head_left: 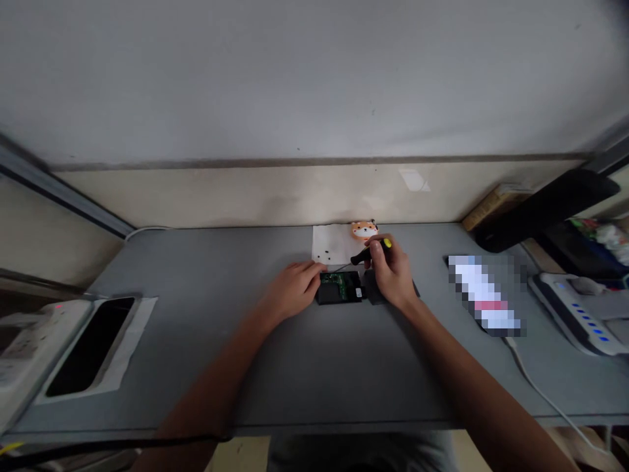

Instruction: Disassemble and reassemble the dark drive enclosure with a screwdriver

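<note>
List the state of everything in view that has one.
Opened electronic device, green circuit board exposed
Screwdriver, tilted, tip at device's upper edge
Right hand, gripping screwdriver
Left hand, fingers at device's upper left
Small dark pieces, loose on white paper
Left smartphone, screen dark
Right smartphone, screen lit, cable attached
Left power strip, red light on

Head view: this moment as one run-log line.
left hand: at left end of opened device | right hand: holding screwdriver, shaft toward device | circuit board: exposed | paper behind device: small dark pieces
</note>
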A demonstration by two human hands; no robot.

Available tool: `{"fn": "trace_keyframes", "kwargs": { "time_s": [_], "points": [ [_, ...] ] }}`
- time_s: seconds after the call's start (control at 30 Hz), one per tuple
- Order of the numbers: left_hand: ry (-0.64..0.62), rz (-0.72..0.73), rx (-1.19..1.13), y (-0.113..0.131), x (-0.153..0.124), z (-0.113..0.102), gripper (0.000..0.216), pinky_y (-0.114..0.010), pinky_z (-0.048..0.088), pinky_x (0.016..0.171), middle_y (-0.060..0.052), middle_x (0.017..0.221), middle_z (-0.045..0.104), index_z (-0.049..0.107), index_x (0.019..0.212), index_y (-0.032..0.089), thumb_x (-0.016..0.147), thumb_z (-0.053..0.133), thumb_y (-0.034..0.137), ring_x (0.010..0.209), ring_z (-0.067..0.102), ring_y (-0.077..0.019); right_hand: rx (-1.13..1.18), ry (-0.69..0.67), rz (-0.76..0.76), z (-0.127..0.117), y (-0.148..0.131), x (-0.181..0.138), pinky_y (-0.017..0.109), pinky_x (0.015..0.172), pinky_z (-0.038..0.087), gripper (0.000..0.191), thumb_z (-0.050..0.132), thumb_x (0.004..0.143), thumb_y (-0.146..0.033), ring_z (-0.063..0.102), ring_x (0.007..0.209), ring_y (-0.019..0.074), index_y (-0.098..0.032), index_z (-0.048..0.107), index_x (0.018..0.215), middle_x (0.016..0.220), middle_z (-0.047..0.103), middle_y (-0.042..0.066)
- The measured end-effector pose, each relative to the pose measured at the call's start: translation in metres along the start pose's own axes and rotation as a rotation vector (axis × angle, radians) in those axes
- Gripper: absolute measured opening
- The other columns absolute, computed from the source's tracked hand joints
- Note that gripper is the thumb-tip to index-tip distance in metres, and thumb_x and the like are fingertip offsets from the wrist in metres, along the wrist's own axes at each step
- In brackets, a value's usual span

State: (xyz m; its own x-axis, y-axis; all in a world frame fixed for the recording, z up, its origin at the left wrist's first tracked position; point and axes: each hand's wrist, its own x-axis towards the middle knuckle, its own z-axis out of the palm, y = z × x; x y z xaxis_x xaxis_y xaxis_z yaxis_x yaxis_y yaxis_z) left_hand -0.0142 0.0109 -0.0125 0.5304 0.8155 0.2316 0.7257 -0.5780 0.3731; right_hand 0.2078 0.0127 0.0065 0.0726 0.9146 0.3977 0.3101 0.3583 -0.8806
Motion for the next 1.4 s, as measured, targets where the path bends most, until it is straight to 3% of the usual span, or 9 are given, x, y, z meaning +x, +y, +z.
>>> {"fn": "trace_keyframes", "kwargs": {
  "time_s": [0.5,0.67,0.77,0.87,0.97,1.07,1.23,1.4],
  "points": [
    [-0.001,0.016,-0.031,0.001,0.002,-0.001,0.025,-0.035,0.055,0.085,-0.006,0.099,0.074,0.069,0.102,0.021,0.101,0.044,0.020,0.091,0.070,-0.0206,-0.121,-0.074,0.029,0.005,-0.012,0.002,0.027,0.053,0.038,0.030,0.054,0.093,-0.053,0.052,0.050,0.0136,-0.023,0.057,0.089,0.058,0.056,-0.004],
    [0.016,0.020,-0.058,0.001,0.001,-0.002,0.025,-0.036,0.056,0.086,-0.005,0.098,0.074,0.069,0.101,0.021,0.101,0.044,0.021,0.092,0.070,-0.0206,-0.128,-0.224,-0.120,0.013,-0.031,0.017,0.028,0.058,0.037,0.021,0.056,0.092,-0.044,0.053,0.059,0.0144,-0.025,0.053,0.084,0.067,0.060,-0.002],
    [0.029,0.025,-0.066,0.000,0.001,-0.001,0.024,-0.036,0.055,0.087,-0.005,0.097,0.074,0.069,0.100,0.022,0.101,0.045,0.022,0.091,0.070,-0.0207,-0.138,-0.317,-0.145,0.022,-0.040,0.027,0.028,0.058,0.035,0.018,0.057,0.091,-0.036,0.048,0.057,0.0141,-0.025,0.050,0.078,0.061,0.053,-0.004],
    [0.032,0.027,-0.066,-0.001,0.001,0.000,0.023,-0.036,0.055,0.087,-0.005,0.097,0.074,0.069,0.099,0.022,0.101,0.045,0.021,0.091,0.070,-0.0208,0.001,-0.242,-0.162,0.036,-0.040,0.034,0.028,0.061,0.038,0.021,0.057,0.088,-0.033,0.048,0.063,0.0141,-0.024,0.047,0.071,0.066,0.052,-0.002],
    [0.033,0.024,-0.067,-0.001,0.002,0.001,0.022,-0.035,0.055,0.086,-0.005,0.097,0.074,0.069,0.098,0.022,0.101,0.046,0.020,0.092,0.070,-0.0205,0.372,-0.194,-0.052,0.054,-0.032,0.036,0.028,0.063,0.044,0.017,0.053,0.090,-0.036,0.052,0.067,0.0131,-0.024,0.051,0.078,0.072,0.055,-0.002],
    [0.034,0.015,-0.072,-0.002,0.003,0.002,0.022,-0.034,0.055,0.084,-0.005,0.095,0.074,0.068,0.096,0.021,0.100,0.047,0.019,0.090,0.070,-0.0204,0.625,-0.152,0.068,0.066,-0.025,0.034,0.024,0.051,0.036,0.018,0.057,0.090,-0.038,0.039,0.052,0.0104,-0.026,0.047,0.081,0.059,0.039,-0.008],
    [0.037,0.006,-0.093,-0.002,0.004,0.003,0.021,-0.034,0.055,0.083,-0.005,0.093,0.073,0.068,0.094,0.021,0.099,0.048,0.018,0.088,0.070,-0.0202,0.667,-0.148,0.030,0.068,-0.026,0.023,0.024,0.047,0.030,0.043,0.057,0.090,-0.061,0.029,0.051,0.0098,-0.027,0.035,0.077,0.060,0.034,-0.009],
    [0.034,0.005,-0.098,-0.004,0.004,0.005,0.022,-0.035,0.055,0.084,-0.004,0.093,0.073,0.067,0.094,0.022,0.099,0.046,0.020,0.088,0.069,-0.0201,0.626,-0.094,0.055,0.065,-0.031,0.014,0.026,0.050,0.032,0.044,0.055,0.091,-0.064,0.033,0.054,0.0107,-0.027,0.035,0.080,0.063,0.037,-0.007]
  ]
}}
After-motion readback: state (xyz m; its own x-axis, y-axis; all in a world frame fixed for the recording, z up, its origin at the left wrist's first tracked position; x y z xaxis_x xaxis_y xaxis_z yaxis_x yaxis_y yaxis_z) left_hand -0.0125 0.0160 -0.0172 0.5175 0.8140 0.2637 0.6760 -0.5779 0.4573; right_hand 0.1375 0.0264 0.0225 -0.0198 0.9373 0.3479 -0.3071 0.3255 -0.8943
